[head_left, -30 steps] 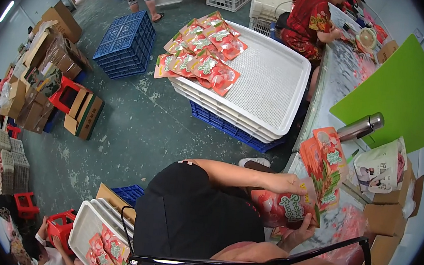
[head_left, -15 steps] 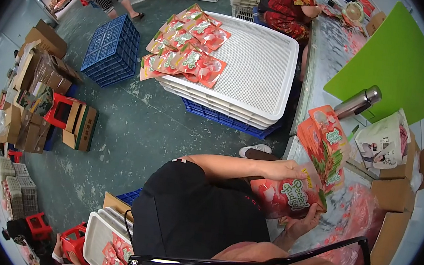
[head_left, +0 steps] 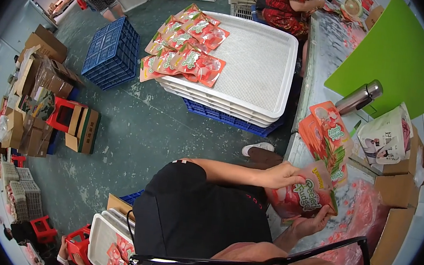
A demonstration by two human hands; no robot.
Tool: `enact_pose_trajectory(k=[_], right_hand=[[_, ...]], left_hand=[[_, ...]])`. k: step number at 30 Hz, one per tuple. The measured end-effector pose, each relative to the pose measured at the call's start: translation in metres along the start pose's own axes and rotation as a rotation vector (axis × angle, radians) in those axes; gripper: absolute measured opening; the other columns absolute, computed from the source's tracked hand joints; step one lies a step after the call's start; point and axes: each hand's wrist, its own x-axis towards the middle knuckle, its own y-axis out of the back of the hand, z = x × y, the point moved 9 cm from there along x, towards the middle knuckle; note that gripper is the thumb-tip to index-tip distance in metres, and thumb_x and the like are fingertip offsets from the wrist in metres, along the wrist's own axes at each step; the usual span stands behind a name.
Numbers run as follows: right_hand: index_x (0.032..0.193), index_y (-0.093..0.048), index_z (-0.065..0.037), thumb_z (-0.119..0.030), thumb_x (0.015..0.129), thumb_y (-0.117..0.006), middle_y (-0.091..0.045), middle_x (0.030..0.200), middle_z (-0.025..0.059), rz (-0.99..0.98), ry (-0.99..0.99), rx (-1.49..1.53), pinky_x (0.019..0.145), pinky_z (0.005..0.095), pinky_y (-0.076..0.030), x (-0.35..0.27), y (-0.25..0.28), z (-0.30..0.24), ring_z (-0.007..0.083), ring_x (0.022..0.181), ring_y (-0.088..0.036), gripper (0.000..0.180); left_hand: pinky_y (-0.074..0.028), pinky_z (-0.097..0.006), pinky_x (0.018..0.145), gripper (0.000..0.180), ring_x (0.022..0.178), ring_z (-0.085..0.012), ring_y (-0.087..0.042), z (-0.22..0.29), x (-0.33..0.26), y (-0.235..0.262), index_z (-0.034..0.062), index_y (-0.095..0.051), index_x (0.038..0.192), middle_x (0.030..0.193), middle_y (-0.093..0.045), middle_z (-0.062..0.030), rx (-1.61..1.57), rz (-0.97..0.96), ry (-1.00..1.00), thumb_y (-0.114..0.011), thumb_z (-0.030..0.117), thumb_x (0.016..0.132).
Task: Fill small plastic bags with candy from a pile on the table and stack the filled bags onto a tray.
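Observation:
A red and pink snack pouch [head_left: 300, 197] with printed lettering and fruit pictures is held in front of my black shirt, tilted. My left hand [head_left: 284, 176] pinches its upper edge between thumb and fingers. Around its lower right corner my right hand [head_left: 314, 221] is closed, with the thumb on the printed face. Just beyond it, on the marble-patterned table [head_left: 313, 94], lie several overlapping flat pouches [head_left: 330, 136], partly covered by the held one. Whether the held pouch is sealed or open, I cannot tell.
Stacked white trays [head_left: 259, 60] carry several pouches [head_left: 185, 40] at their left side. On the table are a steel flask [head_left: 359, 98], a green board [head_left: 394, 63], a white bag [head_left: 385, 141], cardboard boxes [head_left: 397, 194] and pink plastic film [head_left: 362, 213]. Blue crates [head_left: 110, 53] stand on the floor.
Both hands have shifted a little to the right with the pouch, which has turned slightly. In the background at the upper left, a person has moved.

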Motion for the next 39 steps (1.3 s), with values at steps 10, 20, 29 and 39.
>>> enact_pose_trajectory(k=[10,20,29,39], right_hand=[[0.101,-0.058,0.000,-0.013,0.096,-0.061,-0.062,0.101,0.0095,0.005,0.078,-0.029,0.083,0.0314,-0.053,0.007,-0.004,-0.022,0.0192,0.090,-0.061,0.015],[0.106,-0.058,0.002,-0.016,0.100,-0.056,-0.063,0.106,0.0107,-0.193,0.146,-0.108,0.084,0.0326,-0.052,0.006,-0.026,-0.007,0.0176,0.091,-0.060,0.019],[0.109,-0.059,0.005,-0.013,0.100,-0.054,-0.065,0.111,0.0155,-0.299,0.051,-0.027,0.084,0.0339,-0.055,-0.003,-0.044,0.017,0.0221,0.095,-0.065,0.021],[0.127,-0.056,0.004,-0.008,0.098,-0.056,-0.060,0.124,0.0138,-0.369,-0.015,-0.261,0.087,0.0316,-0.052,0.001,-0.077,0.021,0.0204,0.103,-0.063,0.031]], left_hand=[[-0.043,-0.041,0.049,0.037,0.057,-0.0335,-0.056,0.041,-0.012,0.037,0.0024,-0.053,0.067,0.064,-0.051,-0.0130,0.506,0.336,-0.493,-0.076,0.027,0.082],[-0.049,-0.029,0.064,0.018,0.071,-0.0174,-0.064,0.068,0.015,0.048,-0.0010,-0.069,0.091,0.076,-0.067,-0.0092,0.015,0.092,-0.362,-0.069,0.017,0.090],[-0.048,-0.024,0.065,0.036,0.072,-0.0056,-0.056,0.023,0.008,0.043,-0.0031,-0.069,0.099,0.081,-0.068,-0.0037,-0.370,-0.081,-0.002,-0.053,0.029,0.103],[-0.046,-0.044,0.057,0.062,0.064,-0.0212,-0.061,0.012,-0.025,0.271,-0.0004,-0.067,0.109,0.070,-0.064,-0.0163,0.385,0.942,-0.008,-0.039,0.054,0.100]])
